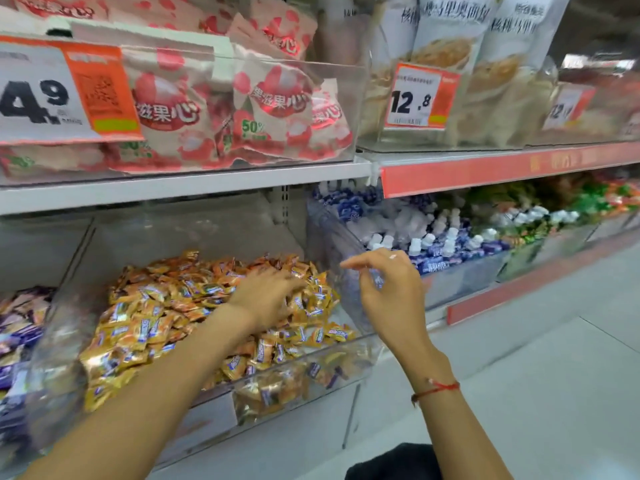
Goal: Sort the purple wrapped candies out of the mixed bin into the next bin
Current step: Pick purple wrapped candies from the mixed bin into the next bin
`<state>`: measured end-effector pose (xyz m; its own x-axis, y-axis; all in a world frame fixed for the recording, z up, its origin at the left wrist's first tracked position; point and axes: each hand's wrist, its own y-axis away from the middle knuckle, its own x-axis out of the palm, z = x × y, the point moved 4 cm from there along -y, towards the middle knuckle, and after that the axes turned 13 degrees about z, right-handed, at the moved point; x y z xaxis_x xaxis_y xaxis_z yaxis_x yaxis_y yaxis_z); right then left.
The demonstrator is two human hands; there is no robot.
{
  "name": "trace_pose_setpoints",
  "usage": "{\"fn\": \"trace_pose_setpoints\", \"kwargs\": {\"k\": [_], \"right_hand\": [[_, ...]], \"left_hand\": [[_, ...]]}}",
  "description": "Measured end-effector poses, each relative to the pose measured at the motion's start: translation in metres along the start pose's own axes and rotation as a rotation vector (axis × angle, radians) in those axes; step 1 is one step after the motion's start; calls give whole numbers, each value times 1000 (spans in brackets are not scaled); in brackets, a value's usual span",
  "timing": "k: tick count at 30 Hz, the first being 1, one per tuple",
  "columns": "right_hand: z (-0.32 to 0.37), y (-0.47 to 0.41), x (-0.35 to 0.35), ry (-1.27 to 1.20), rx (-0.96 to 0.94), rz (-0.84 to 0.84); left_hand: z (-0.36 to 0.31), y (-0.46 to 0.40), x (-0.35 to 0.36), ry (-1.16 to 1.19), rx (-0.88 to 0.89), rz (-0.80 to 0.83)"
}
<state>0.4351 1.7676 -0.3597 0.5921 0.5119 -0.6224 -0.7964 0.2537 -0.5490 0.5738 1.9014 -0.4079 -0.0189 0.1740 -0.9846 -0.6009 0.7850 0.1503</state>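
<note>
On a shop shelf, a clear bin [322,372] holds heaped orange candies with purple ones mixed in. The left hand [266,296] lies spread in that pile. The right hand [388,289] pinches a purple wrapped candy [378,280] above the dividing wall, beside the next bin [460,282] of blue-and-white sweets.

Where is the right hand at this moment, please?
In the head view, the right hand is right of centre, raised over the clear divider between the orange candy bin and the blue-and-white candy bin, pinching a small wrapped candy.

Orange-wrapped candies [166,306] heaped in clear mixed bin [311,368]; purple candy [378,280], prob. one, pinched above next bin [460,275].
</note>
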Motion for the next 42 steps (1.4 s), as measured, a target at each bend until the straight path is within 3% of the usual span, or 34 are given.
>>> {"fn": "trace_pose_setpoints", "kwargs": {"k": [3,5,8,11,15,18,21,25,29,32,38,42], "right_hand": [[0,0,-1,-53,16,-5],[0,0,0,-61,12,-13],[2,-1,1,-35,9,-24],[2,0,2,-12,1,-33],[2,3,2,-27,-7,-26],[1,2,1,-2,-15,-4],[1,1,2,-19,1,5],[-1,-5,6,-21,29,-24],[3,-6,11,6,63,-39],[5,-6,12,19,61,-33],[2,-3,8,15,2,-16],[1,-2,6,28,-14,19]], "left_hand": [[20,16,-6,79,-98,-87],[14,23,-7,225,28,-91],[-24,20,-9,549,383,135],[-65,5,1,613,581,353],[-76,-22,15,436,473,229],[-40,-18,-1,273,280,14],[6,4,-9,319,156,-83],[26,32,-12,622,179,-59],[-4,35,-10,794,355,195],[-29,18,-4,661,360,257],[-63,-9,-1,181,255,152],[-53,-5,0,189,246,82]]}}
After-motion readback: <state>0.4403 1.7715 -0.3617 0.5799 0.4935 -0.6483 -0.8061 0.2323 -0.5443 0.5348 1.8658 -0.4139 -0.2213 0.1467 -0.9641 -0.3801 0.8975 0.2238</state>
